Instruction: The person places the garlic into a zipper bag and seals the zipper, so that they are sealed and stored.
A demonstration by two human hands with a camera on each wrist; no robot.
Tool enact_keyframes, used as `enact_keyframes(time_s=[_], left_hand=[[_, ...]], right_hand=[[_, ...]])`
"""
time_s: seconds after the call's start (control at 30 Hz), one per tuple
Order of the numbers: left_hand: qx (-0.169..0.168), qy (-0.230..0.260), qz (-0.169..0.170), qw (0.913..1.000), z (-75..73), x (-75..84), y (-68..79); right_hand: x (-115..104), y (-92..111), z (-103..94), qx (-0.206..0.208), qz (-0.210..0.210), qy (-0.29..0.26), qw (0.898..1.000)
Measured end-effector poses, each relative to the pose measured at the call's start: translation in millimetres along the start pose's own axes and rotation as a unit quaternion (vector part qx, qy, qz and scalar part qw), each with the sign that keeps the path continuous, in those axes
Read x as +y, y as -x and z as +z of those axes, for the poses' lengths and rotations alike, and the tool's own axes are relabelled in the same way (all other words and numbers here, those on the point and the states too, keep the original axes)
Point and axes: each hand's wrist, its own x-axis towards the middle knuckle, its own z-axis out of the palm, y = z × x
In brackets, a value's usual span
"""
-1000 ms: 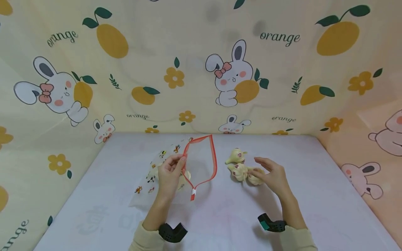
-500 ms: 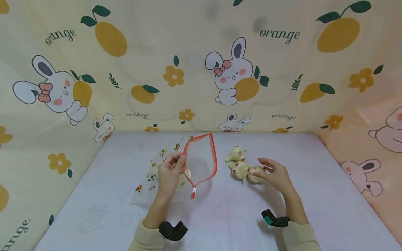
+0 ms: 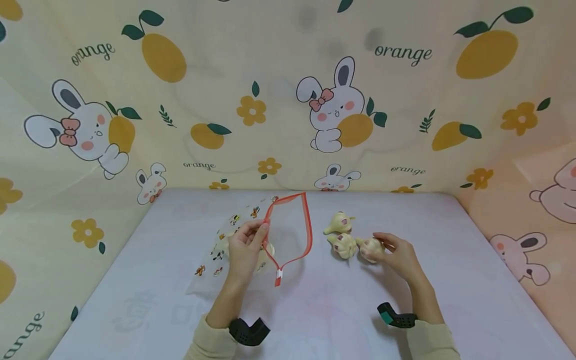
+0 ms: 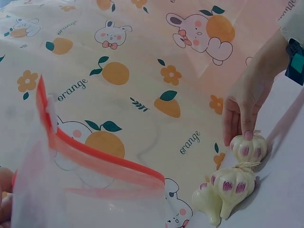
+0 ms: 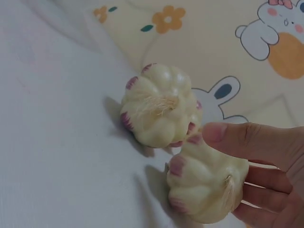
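My left hand (image 3: 245,250) pinches the red zip edge of a clear zip bag (image 3: 309,232) printed with small cartoon figures, its mouth spread wide. Something pale and round (image 3: 270,249) shows through the bag beside the fingers. To the right, my right hand (image 3: 402,257) holds the rightmost garlic bulb (image 3: 370,249), thumb on one side and fingers on the other, as the right wrist view shows. Two more garlic bulbs lie just left of it, one in front (image 3: 344,245) and one behind (image 3: 339,223). All have purple-marked cloves.
A white-covered table (image 3: 333,310) lies beneath everything. Behind and at the sides hangs a cream cloth (image 3: 279,55) printed with rabbits and oranges. Black wrist cameras (image 3: 249,332) sit on both wrists.
My right hand has moved a little to the right and its fingers have closed on the rightmost garlic bulb, which has shifted slightly right. The left hand and bag keep their place.
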Motion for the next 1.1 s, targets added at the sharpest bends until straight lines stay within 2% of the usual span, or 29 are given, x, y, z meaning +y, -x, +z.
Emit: enact_keyframes(time_s=[0.33,0.63,1.1], left_hand=[[-0.002,0.008,-0.007,0.9999,0.0,-0.3,1.6],[-0.001,0.007,-0.009,0.9999,0.0,1.1,2.2],[-0.002,0.008,0.004,1.0000,-0.5,2.8,1.9]], right_hand=[[9,0,0.7,-0.017,0.031,-0.020,0.999],[20,-1,3.8,-0.011,0.025,-0.030,0.999],[20,-3,3.1,0.001,0.033,-0.026,0.999]])
